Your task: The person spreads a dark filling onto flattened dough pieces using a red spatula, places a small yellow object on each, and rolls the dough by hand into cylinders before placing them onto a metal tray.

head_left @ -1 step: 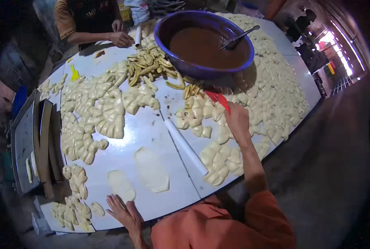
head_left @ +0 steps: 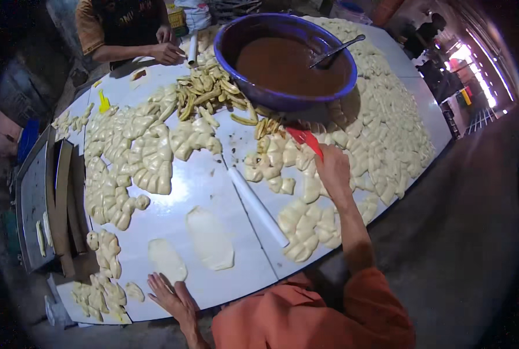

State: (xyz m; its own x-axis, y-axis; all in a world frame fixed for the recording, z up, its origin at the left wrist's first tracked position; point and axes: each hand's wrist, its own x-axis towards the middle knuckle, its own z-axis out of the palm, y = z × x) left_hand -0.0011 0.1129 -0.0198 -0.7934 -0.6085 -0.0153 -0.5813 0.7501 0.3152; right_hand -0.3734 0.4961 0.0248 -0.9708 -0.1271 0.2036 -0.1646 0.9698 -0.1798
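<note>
My right hand (head_left: 334,166) is closed around the handle of a red plastic spatula (head_left: 305,138). Its blade lies among dough pieces and brown-smeared bits, just below the purple basin (head_left: 352,87). Fingers stretched, my left hand (head_left: 172,299) rests at the table's near edge, touching or very near the lower end of a small flattened dough sheet (head_left: 167,259). Beside that lies a larger flattened dough sheet (head_left: 210,238). A white rolling pin (head_left: 258,206) lies between my hands. Peeled banana pieces (head_left: 207,90) are heaped left of the basin.
The basin holds brown paste and a spoon (head_left: 336,51). Pale dough pieces cover the table's right (head_left: 381,116) and left (head_left: 131,139). A yellow plastic tool (head_left: 104,102) lies far left. Across the table stands another person (head_left: 125,35). Metal trays (head_left: 35,203) stand at left.
</note>
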